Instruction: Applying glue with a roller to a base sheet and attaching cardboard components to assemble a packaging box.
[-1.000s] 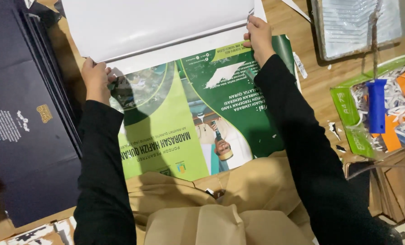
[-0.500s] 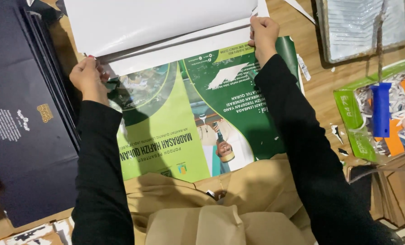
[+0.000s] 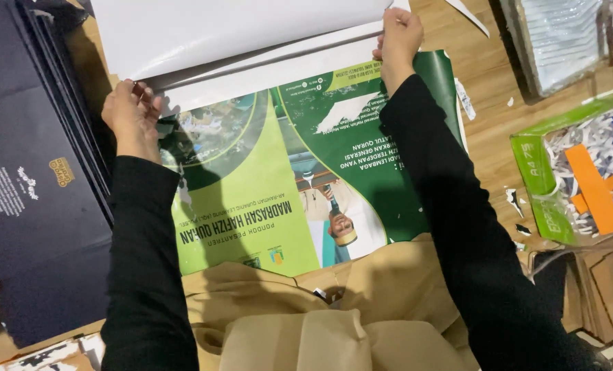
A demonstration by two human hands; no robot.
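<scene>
Gripping a large white sheet (image 3: 237, 31), we hold it lifted over a green printed poster (image 3: 299, 178) that lies flat on the wooden floor (image 3: 488, 103). Our left hand (image 3: 129, 113) has its fingers (image 3: 141, 93) pinched together on the sheet's lower left edge; our right hand (image 3: 397, 38) is clamped on its right corner. To the right, a green clear-fronted bag (image 3: 560, 185) holds shredded paper and orange strips. Dark folded covers (image 3: 31, 185) lie stacked at left.

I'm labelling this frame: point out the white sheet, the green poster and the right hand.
white sheet (image 3: 237, 31), head view, on its glossy middle
green poster (image 3: 251, 206), head view, on its light green panel
right hand (image 3: 399, 34), head view, on its back
</scene>
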